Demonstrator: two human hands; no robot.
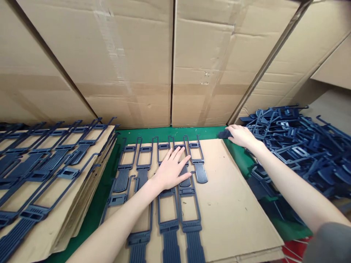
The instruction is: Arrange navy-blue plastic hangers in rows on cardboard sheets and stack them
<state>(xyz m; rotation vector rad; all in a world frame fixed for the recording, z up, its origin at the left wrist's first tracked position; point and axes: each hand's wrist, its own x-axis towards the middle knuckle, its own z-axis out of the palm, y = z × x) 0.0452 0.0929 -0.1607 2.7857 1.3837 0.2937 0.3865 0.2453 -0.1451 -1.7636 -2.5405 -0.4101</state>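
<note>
My left hand point(171, 170) lies flat, fingers spread, on a row of dark blue plastic frame parts point(142, 160) laid side by side on a cardboard sheet point(233, 204). More such parts point(189, 223) lie in a second row nearer to me. My right hand point(241, 136) reaches to the right past the sheet's far corner, fingers closed on the end of one dark blue part point(225, 134) at the edge of a loose heap of the same parts point(298, 146).
A stack of cardboard sheets point(71, 204) covered with arranged blue parts sits at the left. Tall cardboard boxes point(170, 62) wall off the back. Green table surface point(95, 208) shows between the sheets. A grey sleeve shows at bottom right.
</note>
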